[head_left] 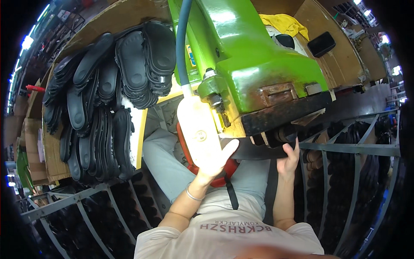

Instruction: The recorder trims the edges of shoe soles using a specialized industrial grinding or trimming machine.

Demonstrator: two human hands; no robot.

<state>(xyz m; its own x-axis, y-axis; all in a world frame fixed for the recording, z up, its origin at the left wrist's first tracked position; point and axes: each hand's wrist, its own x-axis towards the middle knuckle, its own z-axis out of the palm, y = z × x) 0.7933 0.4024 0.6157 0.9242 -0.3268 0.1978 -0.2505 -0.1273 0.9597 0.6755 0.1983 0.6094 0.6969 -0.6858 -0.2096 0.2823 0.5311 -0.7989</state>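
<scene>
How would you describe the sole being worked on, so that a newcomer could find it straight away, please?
Start at the big green machine. Beneath its dark base lies one black sole, held flat by the left hand and right hand. The other soles sit stacked.

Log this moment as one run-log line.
left hand: flat on black sole | right hand: grips sole edge | sole: under green press | black soles: stacked left

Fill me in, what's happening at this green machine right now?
A seated person works at the green machine. Their left hand lies flat against a pale, brightly lit part under the blue hose. Their right hand holds a black sole under the machine's dark lower block. More black soles are stacked on the cardboard-covered bench to the left.
</scene>
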